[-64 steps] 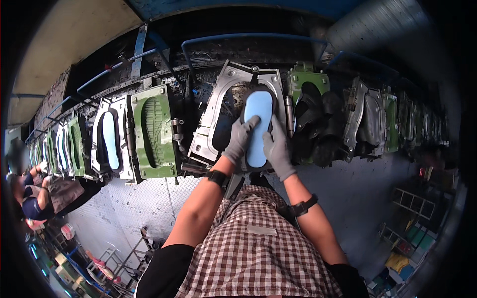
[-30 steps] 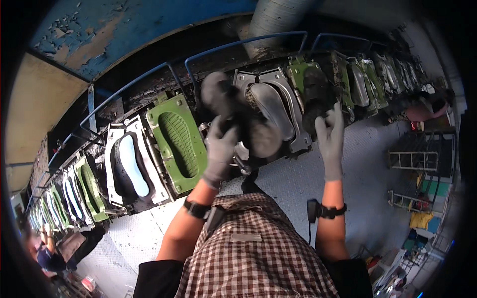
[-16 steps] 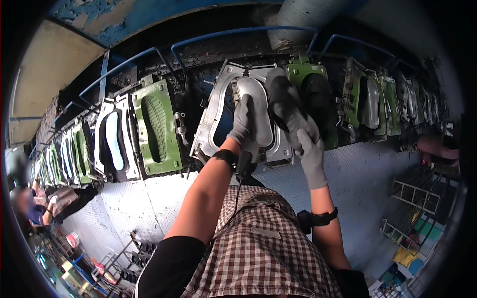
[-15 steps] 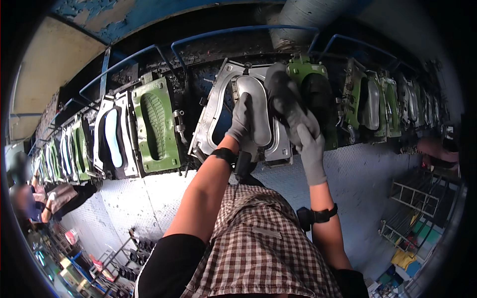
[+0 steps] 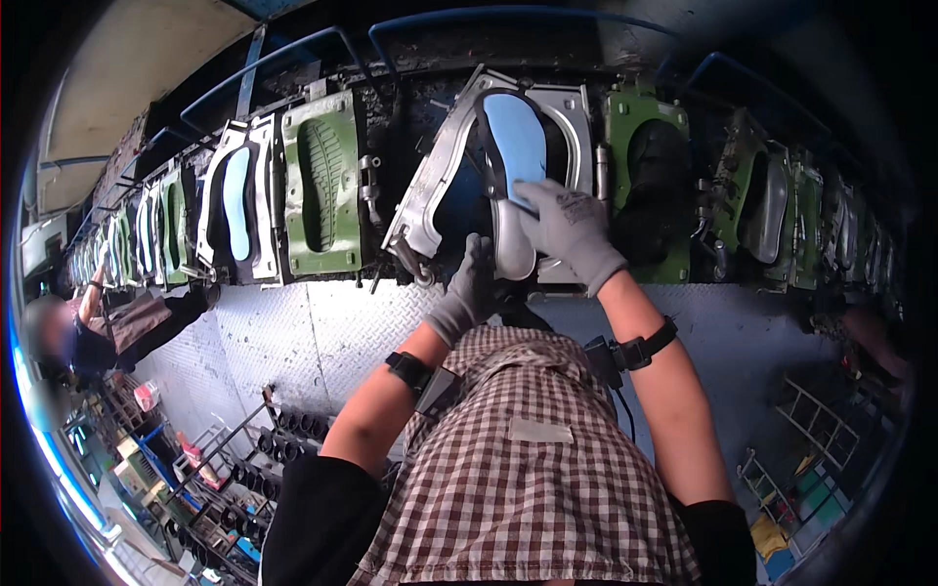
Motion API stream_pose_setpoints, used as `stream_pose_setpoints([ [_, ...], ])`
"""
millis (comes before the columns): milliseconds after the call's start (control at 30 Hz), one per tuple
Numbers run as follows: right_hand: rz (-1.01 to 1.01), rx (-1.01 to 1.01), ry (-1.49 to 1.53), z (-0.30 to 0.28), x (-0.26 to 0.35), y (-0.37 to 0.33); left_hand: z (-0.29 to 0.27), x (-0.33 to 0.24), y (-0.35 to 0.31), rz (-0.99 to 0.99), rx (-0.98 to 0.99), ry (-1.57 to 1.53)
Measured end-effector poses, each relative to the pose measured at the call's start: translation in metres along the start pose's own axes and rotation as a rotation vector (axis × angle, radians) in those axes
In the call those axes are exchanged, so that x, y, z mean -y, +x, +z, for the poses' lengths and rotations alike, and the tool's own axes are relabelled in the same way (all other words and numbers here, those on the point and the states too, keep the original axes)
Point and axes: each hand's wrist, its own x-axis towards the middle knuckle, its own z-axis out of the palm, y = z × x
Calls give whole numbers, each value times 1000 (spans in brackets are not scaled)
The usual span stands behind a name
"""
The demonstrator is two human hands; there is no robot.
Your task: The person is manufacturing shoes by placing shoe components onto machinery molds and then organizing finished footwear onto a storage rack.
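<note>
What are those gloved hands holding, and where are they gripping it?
The right hand presses on the pale blue insole at its lower heel end, over the open shoe mould. The left hand touches the mould's lower edge; whether it grips cannot be told.

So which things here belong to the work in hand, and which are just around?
In hand:
left hand
right hand
light-blue insole
open grey mould

Just around:
green mould
mould with blue sole
green mould at right
co-worker's arm

We see both forearms bare, reaching forward, dark wristbands on. Grey-gloved left hand [image 5: 469, 293] curled, palm down. Grey-gloved right hand [image 5: 570, 230] higher, fingers spread flat, pressing.
</note>
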Motion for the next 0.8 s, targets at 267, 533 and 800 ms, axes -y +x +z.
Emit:
stream_pose_setpoints([
  [267,-144,-12,63,26,17,-56,-24,-2,33,-1230,88,-2933],
  [533,244,-325,92,32,-14,-16,-4,61,115,-1278,38,-2261],
  [800,705,-106,646,59,-21,-32,-11,67,119,-966,-138,-2428],
])
